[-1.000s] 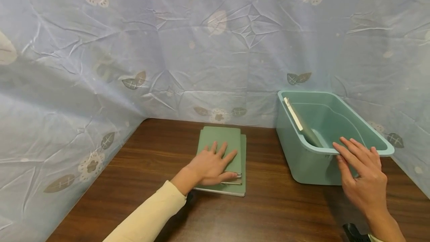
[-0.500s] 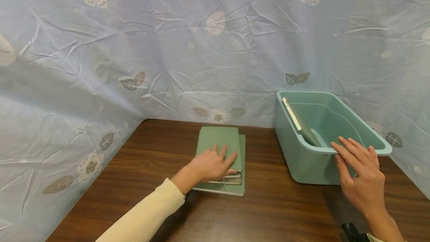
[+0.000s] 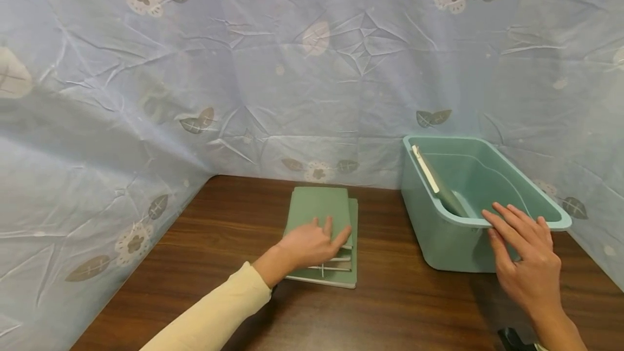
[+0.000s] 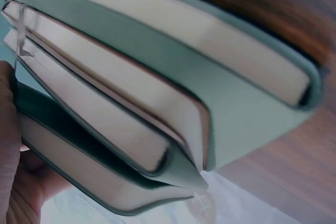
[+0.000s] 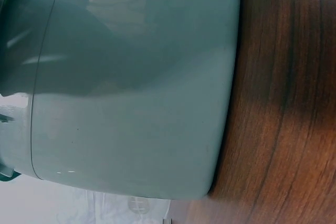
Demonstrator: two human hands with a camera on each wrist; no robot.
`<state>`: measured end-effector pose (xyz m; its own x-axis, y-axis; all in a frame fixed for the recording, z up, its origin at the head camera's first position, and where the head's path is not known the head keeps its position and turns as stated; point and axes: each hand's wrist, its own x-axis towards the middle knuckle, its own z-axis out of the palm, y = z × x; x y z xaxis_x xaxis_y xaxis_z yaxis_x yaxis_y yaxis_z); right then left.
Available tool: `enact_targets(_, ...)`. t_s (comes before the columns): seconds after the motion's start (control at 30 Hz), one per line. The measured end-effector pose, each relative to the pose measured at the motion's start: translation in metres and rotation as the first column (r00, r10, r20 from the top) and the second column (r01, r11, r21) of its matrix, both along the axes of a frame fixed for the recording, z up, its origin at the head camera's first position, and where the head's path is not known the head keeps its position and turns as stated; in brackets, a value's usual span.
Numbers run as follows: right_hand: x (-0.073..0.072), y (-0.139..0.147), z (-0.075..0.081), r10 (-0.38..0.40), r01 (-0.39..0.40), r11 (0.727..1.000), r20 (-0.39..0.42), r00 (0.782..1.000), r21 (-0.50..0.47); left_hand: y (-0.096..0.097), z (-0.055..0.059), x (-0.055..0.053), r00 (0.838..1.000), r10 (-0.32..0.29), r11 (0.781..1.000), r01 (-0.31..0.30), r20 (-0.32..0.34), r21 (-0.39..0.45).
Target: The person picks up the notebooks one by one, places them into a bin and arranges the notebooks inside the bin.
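Note:
A stack of green-covered notebooks lies on the table, the widest notebook at the bottom. My left hand is at the near edge of the top notebook, fingers over its cover and thumb tucked out of sight. In the left wrist view, a gap shows between this top notebook and the middle notebook below it. My right hand holds the near rim of a teal plastic bin, fingertips over the lip and thumb outside. Inside the bin, another notebook leans against the left wall.
The stack and bin stand on a dark wooden table, with bare wood between them. A pale blue floral cloth hangs behind and along both sides. A thin cord hangs from the notebooks' near edge.
My left hand's spread fingers have bent and its thumb has gone from view. The top notebook's near edge has shifted back, exposing the page edges below. My right hand stays on the bin rim.

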<state>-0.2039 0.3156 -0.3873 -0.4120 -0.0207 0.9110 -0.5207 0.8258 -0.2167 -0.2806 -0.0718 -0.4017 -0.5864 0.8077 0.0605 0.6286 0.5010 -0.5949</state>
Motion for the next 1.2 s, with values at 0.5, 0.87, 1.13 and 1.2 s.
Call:
enact_targets(0.5,-0.006,-0.004,0.001,0.025,-0.025,1.0,-0.006,1.0,0.001,0.001,0.008,0.002,0.988,0.08,0.995,-0.087,0.135,0.049)
enact_targets(0.87,0.001,-0.002,-0.003,-0.008,0.008,1.0,-0.029,1.0,-0.007,0.012,0.01,0.002,0.987,0.067,0.995,-0.078,0.147,0.065)
enact_targets(1.13,0.0,0.001,-0.003,-0.003,0.003,1.0,-0.023,1.0,-0.001,0.004,0.026,0.0,0.99,0.044,0.991,-0.06,0.131,0.118)
enact_targets(1.2,-0.001,0.001,-0.002,-0.002,0.002,1.0,-0.029,1.0,-0.004,0.001,0.031,-0.001,0.994,0.035,0.989,-0.05,0.103,0.141)
